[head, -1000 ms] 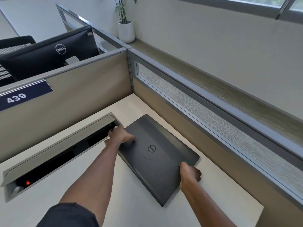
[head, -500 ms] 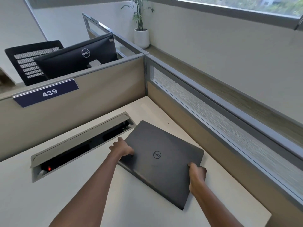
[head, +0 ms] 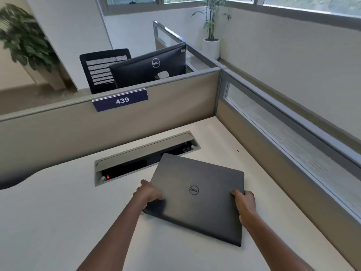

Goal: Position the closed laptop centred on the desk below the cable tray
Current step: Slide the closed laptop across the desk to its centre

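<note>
- Between the two hands: closed laptop, gripped at opposite edges, left hand curled on its left edge, right hand clamped on its right edge.
- Laptop skewed on the desk, far corner overlapping the open cable tray; whether lifted or resting flat, cannot tell.
- Step in hand, by the look of it: squaring and shifting the laptop leftward.
- To do it well: turn until the far edge runs parallel to the tray's long side, draw back toward the body so no corner hangs over the slot, then slide left to the tray's middle.
- Keep both grips even; one-sided pull likely to re-skew it.
- Left of the left hand: smooth pale desktop, bare, easy to slide on.
- Beyond the hands: tan partition with sign reading 439, monitor and chair behind it.
- Right of the right hand: frosted side panel, window ledge, potted plant in the corner.
</note>
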`<state>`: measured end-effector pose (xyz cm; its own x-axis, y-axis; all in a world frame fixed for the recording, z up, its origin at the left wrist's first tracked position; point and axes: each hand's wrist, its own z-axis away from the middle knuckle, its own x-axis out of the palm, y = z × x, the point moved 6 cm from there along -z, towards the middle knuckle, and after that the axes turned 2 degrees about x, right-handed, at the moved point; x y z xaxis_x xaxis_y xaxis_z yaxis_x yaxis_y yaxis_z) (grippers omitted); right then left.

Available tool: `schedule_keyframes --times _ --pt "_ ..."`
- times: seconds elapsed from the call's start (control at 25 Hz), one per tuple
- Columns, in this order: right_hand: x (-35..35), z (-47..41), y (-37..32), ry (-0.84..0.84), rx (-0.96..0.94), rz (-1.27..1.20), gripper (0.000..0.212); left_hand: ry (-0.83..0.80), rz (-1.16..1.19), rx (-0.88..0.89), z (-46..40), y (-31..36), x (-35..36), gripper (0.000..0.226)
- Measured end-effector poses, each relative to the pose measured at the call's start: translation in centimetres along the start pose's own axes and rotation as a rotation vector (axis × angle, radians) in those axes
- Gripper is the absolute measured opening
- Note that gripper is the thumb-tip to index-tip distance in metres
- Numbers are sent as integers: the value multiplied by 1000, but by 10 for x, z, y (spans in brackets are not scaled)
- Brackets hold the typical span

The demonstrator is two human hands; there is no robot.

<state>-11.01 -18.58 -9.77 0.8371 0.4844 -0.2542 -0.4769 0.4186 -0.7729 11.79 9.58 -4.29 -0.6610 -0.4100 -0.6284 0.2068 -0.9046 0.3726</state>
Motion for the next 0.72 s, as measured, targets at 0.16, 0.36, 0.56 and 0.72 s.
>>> schedule_keyframes --times 0.16,0.36,0.56,0.72 --pt "43 10 -14 -105 -107 117 20 -5 209 -119 13 -60 -14 92" --pt "97 29 -21 -219 -222 215 5 45 343 -228 31 -123 -26 89" --pt "143 45 -15 -291 -268 291 10 57 465 -296 44 -176 -31 85" --pt "174 53 -11 -316 -303 366 20 81 566 -322 53 -205 -36 77"
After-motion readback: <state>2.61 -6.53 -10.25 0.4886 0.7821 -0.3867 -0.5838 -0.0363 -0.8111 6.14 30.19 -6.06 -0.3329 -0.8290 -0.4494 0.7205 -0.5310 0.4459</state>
